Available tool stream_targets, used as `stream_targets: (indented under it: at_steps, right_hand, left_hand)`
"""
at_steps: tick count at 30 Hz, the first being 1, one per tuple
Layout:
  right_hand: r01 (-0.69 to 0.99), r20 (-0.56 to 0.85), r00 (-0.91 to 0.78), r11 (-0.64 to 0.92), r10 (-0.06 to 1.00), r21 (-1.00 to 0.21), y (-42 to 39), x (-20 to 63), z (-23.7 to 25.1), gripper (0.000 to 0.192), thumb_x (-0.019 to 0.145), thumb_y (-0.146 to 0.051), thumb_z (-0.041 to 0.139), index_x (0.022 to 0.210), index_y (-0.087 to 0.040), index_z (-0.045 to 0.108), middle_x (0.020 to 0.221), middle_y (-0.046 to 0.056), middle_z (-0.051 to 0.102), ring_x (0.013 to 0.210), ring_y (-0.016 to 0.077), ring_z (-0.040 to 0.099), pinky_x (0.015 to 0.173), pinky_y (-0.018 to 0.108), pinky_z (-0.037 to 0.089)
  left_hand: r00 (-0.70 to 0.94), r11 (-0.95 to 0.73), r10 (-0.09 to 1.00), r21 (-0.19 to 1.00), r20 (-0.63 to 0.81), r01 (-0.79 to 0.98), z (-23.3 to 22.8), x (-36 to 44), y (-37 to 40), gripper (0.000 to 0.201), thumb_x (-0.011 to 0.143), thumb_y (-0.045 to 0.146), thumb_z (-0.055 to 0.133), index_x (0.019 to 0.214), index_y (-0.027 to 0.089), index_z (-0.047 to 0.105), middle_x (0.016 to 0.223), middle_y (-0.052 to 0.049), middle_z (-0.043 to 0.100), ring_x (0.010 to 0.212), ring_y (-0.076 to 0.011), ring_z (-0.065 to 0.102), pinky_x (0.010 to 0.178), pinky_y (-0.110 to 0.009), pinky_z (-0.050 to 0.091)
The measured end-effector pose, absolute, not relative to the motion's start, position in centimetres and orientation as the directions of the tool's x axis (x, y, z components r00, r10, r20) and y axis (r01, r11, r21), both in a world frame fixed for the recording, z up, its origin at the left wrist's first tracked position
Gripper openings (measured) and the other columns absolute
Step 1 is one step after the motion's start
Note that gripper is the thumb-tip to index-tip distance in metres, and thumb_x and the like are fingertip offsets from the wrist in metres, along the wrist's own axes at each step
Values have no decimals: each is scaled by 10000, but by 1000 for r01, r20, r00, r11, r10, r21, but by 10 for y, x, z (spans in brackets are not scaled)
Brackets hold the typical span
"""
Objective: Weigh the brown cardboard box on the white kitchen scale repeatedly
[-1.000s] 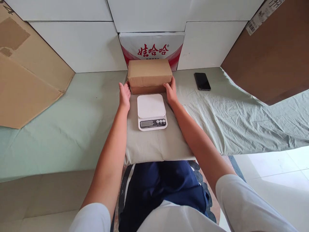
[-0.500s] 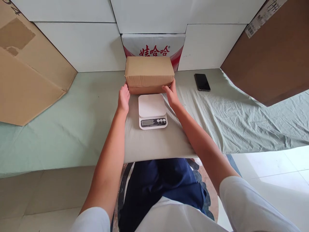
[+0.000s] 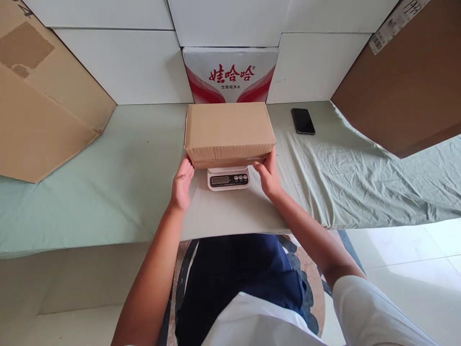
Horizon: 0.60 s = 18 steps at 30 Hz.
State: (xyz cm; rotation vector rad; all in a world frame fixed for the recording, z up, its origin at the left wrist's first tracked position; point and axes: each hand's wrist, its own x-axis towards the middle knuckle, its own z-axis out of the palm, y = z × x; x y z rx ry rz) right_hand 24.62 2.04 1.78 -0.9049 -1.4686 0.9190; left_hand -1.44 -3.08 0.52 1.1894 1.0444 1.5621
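A brown cardboard box (image 3: 229, 127) is held level between my two hands, over the white kitchen scale (image 3: 228, 187). My left hand (image 3: 182, 185) grips the box's lower left corner, its fingertips partly hidden by the box. At the lower right corner, my right hand (image 3: 269, 174) has its thumb on the front and its fingers round the side. The scale's weighing plate is mostly covered by the box, while its display and buttons show in front. Whether the box rests on the plate or hangs just above it, I cannot tell.
Behind stands a white and red carton (image 3: 232, 72) with red lettering, against white panels. A black phone (image 3: 303, 121) lies on the green cloth (image 3: 151, 192) to the right. Large cardboard pieces flank both sides, one left (image 3: 43, 105) and one right (image 3: 399, 81).
Both hands have brought the box toward me, from behind the scale to over its plate. More of the red and white carton shows behind it.
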Motion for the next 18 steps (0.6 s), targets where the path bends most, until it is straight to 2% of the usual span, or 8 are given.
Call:
stream_targets:
  at_steps: [13, 18]
  right_hand:
    - [18, 365, -70, 367, 928, -930, 17, 242, 24, 695, 862, -528, 612, 1503, -389, 380, 1530, 34, 495, 1421, 318, 469, 1250, 541, 416]
    - [-1, 359, -56, 360, 932, -933, 19, 244, 24, 661, 866, -531, 593, 1482, -374, 411, 1582, 29, 469, 1509, 308, 409, 1300, 563, 352]
  left_hand:
    - [-176, -229, 963, 966, 206, -124, 5, -14, -29, 720, 792, 509, 528, 1473, 286, 599, 1663, -29, 470, 1600, -291, 341, 1324, -445, 291]
    - [-214, -287, 941, 952, 261, -104, 4, -24, -29, 692, 837, 461, 486, 1516, 340, 547, 1686, 21, 431, 1615, -237, 307, 1331, -410, 269]
